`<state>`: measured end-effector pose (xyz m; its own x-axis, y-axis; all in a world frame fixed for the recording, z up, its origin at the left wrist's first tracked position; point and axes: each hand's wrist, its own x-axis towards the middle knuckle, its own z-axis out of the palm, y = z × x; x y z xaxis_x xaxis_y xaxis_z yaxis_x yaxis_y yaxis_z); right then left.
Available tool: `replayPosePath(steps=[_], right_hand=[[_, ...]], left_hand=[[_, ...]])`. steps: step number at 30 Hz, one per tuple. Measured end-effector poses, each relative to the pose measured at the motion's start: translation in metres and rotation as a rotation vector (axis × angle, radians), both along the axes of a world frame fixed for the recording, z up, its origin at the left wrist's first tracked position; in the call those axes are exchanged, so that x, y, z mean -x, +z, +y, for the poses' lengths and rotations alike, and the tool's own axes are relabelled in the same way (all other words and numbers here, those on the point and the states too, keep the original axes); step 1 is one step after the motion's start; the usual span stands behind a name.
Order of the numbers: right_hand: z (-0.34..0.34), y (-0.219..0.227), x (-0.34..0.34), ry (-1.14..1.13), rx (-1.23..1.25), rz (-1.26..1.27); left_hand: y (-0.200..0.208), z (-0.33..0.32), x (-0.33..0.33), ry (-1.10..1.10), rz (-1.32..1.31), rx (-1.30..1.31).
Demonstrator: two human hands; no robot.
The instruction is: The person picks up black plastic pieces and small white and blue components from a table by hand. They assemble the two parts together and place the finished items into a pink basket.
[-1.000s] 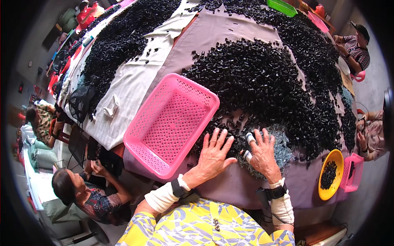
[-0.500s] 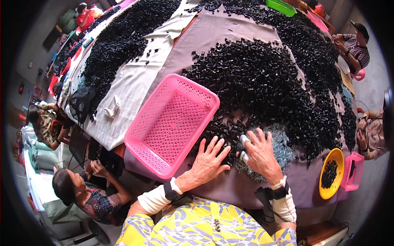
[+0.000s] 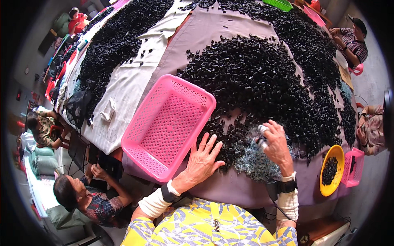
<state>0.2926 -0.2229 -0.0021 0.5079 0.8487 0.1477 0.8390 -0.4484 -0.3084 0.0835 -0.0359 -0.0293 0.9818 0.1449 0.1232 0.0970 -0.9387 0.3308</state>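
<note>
My left hand [image 3: 202,160] lies palm down with its fingers spread, just right of the pink plastic basket [image 3: 137,137] and at the near edge of the small black tubular pieces [image 3: 246,78]. My right hand [image 3: 277,146], with white wraps on some fingertips, is curled above a small heap of bluish-grey, shiny little pieces [image 3: 254,164]. Its fingers are drawn together; a dark bit shows by the fingertips, but what they hold cannot be made out. The basket has holed walls and nothing inside it. Both my wrists wear white cuffs and black straps.
A yellow bowl [image 3: 339,162] with black pieces stands at the right edge, beside a small pink basket [image 3: 353,166]. A white glove [image 3: 108,110] lies on the pale cloth at left. A green basket [image 3: 278,4] is far off. Several people sit around the table.
My right hand has gone from spread flat over the bluish-grey heap to curled and raised, slightly farther away. That heap shows more fully. My left hand stays spread beside the basket.
</note>
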Motion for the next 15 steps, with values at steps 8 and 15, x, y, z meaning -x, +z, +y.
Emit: replayPosePath(steps=[8, 15], right_hand=[[-0.04, -0.003, -0.002, -0.116, -0.092, 0.11], [-0.031, -0.003, 0.014, -0.04, -0.057, 0.039]], left_hand=[[0.003, -0.015, 0.003, -0.093, -0.011, 0.0], [0.002, -0.011, 0.004, -0.067, 0.01, -0.033]])
